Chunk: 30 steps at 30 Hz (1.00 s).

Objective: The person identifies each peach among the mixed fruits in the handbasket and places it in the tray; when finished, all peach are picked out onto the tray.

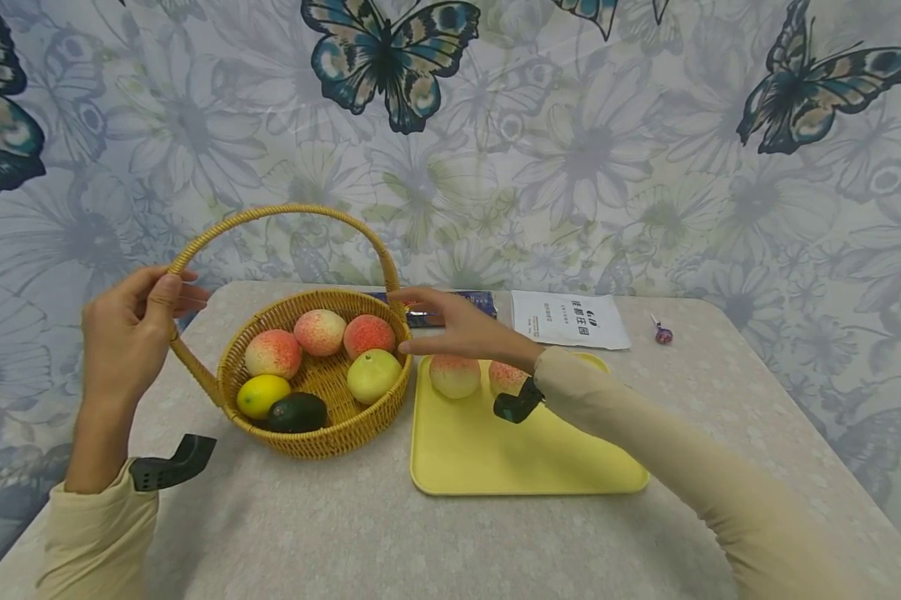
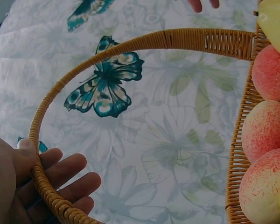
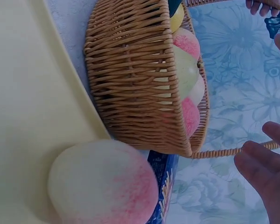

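Observation:
A woven basket (image 1: 315, 442) stands on the table with three peaches (image 1: 320, 332), a pale green fruit (image 1: 373, 376), a lemon (image 1: 262, 396) and an avocado (image 1: 297, 412) inside. My left hand (image 1: 138, 321) grips the left side of its arched handle (image 1: 285, 212), thumb on the front of the cane and fingers behind it (image 2: 42, 168). To the right lies a yellow tray (image 1: 525, 458) with two peaches (image 1: 454, 375) at its far end. My right hand (image 1: 442, 329) hovers open and holds nothing, fingers stretched toward the basket's right rim, above the tray's far left corner.
Behind the tray lie a white printed packet (image 1: 570, 319), a dark blue packet (image 1: 435, 315) and a small lollipop (image 1: 663, 334). A butterfly-print cloth hangs close behind the table. The table's near edge runs along the bottom of the head view.

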Motion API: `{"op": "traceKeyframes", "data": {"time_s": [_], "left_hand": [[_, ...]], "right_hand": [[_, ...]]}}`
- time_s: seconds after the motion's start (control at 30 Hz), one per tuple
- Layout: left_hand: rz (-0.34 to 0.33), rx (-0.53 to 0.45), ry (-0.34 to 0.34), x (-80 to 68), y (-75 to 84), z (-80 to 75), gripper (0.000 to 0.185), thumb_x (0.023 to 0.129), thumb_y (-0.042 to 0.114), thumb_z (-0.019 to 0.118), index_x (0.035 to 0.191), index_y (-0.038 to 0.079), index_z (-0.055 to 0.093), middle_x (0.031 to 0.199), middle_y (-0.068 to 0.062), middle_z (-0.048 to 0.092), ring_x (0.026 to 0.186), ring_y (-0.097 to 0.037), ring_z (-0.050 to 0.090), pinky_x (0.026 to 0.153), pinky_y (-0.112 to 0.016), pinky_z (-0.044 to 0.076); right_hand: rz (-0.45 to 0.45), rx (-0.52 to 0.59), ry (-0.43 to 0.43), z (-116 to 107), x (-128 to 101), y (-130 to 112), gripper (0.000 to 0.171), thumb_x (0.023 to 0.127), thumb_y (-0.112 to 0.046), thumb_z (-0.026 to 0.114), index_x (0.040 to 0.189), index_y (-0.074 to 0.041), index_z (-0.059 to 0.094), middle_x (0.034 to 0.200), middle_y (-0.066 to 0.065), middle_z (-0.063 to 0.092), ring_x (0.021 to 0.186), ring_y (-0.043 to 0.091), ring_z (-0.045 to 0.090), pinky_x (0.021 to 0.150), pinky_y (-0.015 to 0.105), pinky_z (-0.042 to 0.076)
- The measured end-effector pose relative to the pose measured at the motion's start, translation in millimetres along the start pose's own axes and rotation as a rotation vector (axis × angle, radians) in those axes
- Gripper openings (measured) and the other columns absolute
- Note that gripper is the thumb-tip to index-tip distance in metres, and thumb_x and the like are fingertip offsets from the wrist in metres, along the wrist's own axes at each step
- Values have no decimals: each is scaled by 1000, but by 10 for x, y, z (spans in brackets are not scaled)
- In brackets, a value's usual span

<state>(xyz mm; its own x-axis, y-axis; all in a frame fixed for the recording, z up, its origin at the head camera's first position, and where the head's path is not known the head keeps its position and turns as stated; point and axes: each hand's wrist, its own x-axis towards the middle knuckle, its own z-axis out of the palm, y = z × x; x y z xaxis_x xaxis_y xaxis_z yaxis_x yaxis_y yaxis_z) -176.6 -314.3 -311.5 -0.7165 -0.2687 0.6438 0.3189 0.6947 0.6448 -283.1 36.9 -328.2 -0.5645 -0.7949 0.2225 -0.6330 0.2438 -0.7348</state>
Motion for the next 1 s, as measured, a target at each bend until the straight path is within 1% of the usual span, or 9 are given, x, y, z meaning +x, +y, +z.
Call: {"op": "traceKeyframes", "data": {"time_s": [0.07, 0.17, 0.27, 0.33, 0.53, 0.6, 0.7, 0.8, 1.0], "left_hand": [[-3, 2, -3, 6, -4, 0, 32, 101, 24, 48, 115, 1, 65, 84, 28, 59, 76, 13, 60, 70, -4, 45], [-9, 8, -6, 17, -7, 1, 32, 101, 25, 48, 115, 1, 65, 84, 28, 59, 77, 13, 60, 71, -4, 44], [-12, 12, -10, 26, -6, 3, 33, 101, 26, 47, 115, 1, 65, 84, 28, 59, 77, 13, 60, 71, -4, 44], [-11, 9, -11, 33, -3, 4, 33, 101, 26, 47, 115, 1, 65, 84, 28, 59, 77, 13, 60, 71, -4, 44], [-8, -2, -13, 47, -7, 6, 33, 101, 25, 47, 115, 0, 65, 84, 27, 59, 77, 13, 60, 71, -4, 44], [-11, 0, -13, 50, -12, 4, 33, 101, 25, 47, 115, 1, 65, 84, 27, 59, 77, 13, 60, 71, -4, 44], [-14, 2, -14, 58, -18, 3, 33, 101, 25, 47, 115, 1, 65, 84, 27, 59, 77, 13, 60, 71, -4, 44], [-12, 3, -13, 57, -17, 0, 33, 101, 25, 47, 115, 1, 65, 84, 27, 59, 77, 13, 60, 70, -4, 44], [-8, -2, -12, 53, -3, -1, 33, 101, 25, 48, 115, 1, 65, 84, 27, 59, 77, 14, 60, 70, -4, 44]], "right_hand": [[3, -21, -20, 16, 48, -34, 64, 87, -28, 70, 144, -21, 41, 148, -1, 39, 137, 26, 38, 109, 36, 37], [14, -53, -38, 36, 109, -73, 65, 87, -32, 71, 144, -22, 41, 147, -6, 40, 136, 20, 39, 109, 35, 37], [17, -74, -54, 51, 159, -106, 66, 87, -34, 70, 145, -23, 40, 149, -4, 38, 136, 17, 38, 110, 36, 35], [18, -89, -62, 62, 193, -115, 67, 88, -34, 69, 146, -23, 39, 150, -2, 37, 136, 17, 37, 110, 37, 34], [25, -129, -77, 113, 315, -115, 68, 87, -36, 69, 146, -22, 38, 151, -3, 36, 137, 17, 36, 109, 41, 35], [20, -140, -78, 131, 359, -112, 69, 87, -36, 69, 146, -20, 38, 150, -2, 37, 138, 16, 35, 109, 40, 35], [8, -155, -70, 157, 432, -89, 68, 88, -33, 69, 147, -18, 38, 150, 1, 38, 139, 15, 32, 112, 37, 31], [5, -171, -60, 180, 498, -66, 66, 89, -32, 68, 146, -16, 38, 149, 2, 39, 139, 15, 32, 112, 35, 30], [23, -166, -51, 206, 605, -31, 66, 88, -32, 68, 146, -17, 39, 149, 3, 38, 139, 19, 34, 111, 40, 33]]}}
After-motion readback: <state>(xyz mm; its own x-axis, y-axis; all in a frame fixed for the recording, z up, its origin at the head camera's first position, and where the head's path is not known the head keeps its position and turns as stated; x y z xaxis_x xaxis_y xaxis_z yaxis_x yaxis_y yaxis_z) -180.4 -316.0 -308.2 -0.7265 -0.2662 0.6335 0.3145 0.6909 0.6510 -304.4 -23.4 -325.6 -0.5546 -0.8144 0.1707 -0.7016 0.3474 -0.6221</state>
